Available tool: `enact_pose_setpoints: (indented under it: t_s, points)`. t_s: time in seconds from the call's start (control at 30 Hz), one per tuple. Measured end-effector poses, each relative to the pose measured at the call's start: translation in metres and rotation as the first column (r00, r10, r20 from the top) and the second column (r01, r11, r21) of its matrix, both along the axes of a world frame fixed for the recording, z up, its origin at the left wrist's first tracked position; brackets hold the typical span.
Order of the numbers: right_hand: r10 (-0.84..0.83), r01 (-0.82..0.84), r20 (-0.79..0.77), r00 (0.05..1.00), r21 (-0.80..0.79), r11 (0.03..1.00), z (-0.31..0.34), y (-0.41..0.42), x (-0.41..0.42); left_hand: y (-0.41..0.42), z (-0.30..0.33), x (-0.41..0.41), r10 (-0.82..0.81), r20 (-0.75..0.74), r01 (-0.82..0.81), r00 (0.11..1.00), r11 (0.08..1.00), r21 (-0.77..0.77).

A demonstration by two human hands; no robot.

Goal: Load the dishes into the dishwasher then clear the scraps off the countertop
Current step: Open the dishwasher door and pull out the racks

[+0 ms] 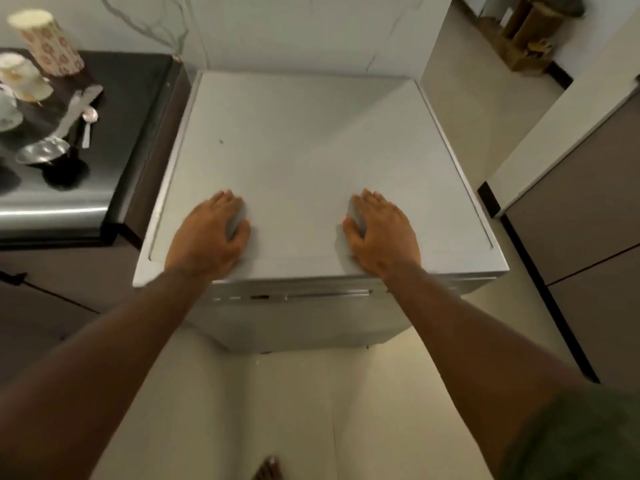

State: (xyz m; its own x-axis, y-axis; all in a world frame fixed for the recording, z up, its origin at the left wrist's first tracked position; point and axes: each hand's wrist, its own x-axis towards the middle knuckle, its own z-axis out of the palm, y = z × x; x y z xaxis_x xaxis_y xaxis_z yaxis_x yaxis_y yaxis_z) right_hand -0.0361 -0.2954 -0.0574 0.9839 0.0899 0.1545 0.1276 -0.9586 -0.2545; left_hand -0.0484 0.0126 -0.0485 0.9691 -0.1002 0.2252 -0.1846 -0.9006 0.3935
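Observation:
A grey freestanding dishwasher [304,140] stands in front of me with its door closed; the control strip and handle slot [325,294] show on the front edge. My left hand [207,233] and my right hand [381,230] both rest flat on its top near the front edge, fingers straight, holding nothing. On the dark countertop [131,109] to the left lie a steel ladle [52,140], a small spoon [88,124], white cups [17,81] and a patterned tumbler [46,43].
The counter's front edge is steel and sits left of the dishwasher. Cabinets [581,220] run along the right. A wooden stand [530,32] sits at the far right corner. Pale tiled floor lies below me, with my foot [268,469] at the bottom.

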Motion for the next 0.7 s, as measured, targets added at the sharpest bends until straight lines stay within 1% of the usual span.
enact_pose_setpoints:
  t_s: [0.1, 0.17, 0.23, 0.3, 0.37, 0.47, 0.53, 0.6, 0.63, 0.67, 0.7]
  points:
    - [-0.009, 0.009, 0.003, 1.000, -0.012, 1.000, -0.001, -0.001, -0.010, -0.001, -0.001, -0.015, 0.039, 0.121, -0.040, 0.992, 0.999, 0.007]
    - [-0.038, 0.038, 0.020, 0.999, -0.024, 0.999, -0.003, 0.001, -0.026, -0.004, 0.000, -0.020, 0.065, 0.168, -0.075, 0.984, 0.996, 0.054]
    - [-0.045, 0.051, 0.091, 0.995, -0.067, 0.996, -0.015, 0.005, -0.051, -0.004, 0.000, -0.022, 0.084, 0.195, -0.102, 0.977, 0.991, 0.082]
    - [-0.043, 0.060, 0.184, 0.982, -0.086, 0.995, -0.026, 0.007, -0.069, -0.005, 0.001, -0.022, 0.105, 0.214, -0.122, 0.971, 0.990, 0.071]
    - [-0.061, 0.080, 0.255, 0.965, -0.066, 0.995, -0.033, 0.010, -0.071, -0.004, -0.001, -0.023, 0.107, 0.219, -0.125, 0.970, 0.989, 0.072]
    - [-0.090, 0.110, 0.330, 0.940, -0.040, 0.993, -0.038, 0.012, -0.069, -0.005, 0.000, -0.024, 0.057, 0.234, -0.078, 0.970, 0.994, 0.082]
    - [-0.109, 0.117, 0.401, 0.910, 0.005, 0.993, -0.047, 0.014, -0.071, -0.007, 0.000, -0.030, 0.058, 0.259, -0.081, 0.964, 0.993, 0.082]
    - [-0.142, 0.119, 0.465, 0.874, 0.078, 0.990, -0.057, 0.017, -0.073, -0.015, -0.008, -0.044, 0.146, 0.272, -0.165, 0.951, 0.985, 0.048]
    - [-0.162, 0.122, 0.496, 0.853, 0.112, 0.986, -0.060, 0.020, -0.071, -0.023, -0.015, -0.054, 0.181, 0.283, -0.189, 0.942, 0.982, 0.001]
    - [-0.178, 0.124, 0.522, 0.834, 0.137, 0.983, -0.063, 0.021, -0.070, -0.036, -0.024, -0.069, 0.169, 0.309, -0.156, 0.936, 0.985, -0.066]
    - [-0.186, 0.125, 0.542, 0.819, 0.148, 0.981, -0.065, 0.022, -0.069, -0.052, -0.034, -0.086, 0.109, 0.347, -0.061, 0.932, 0.987, -0.147]
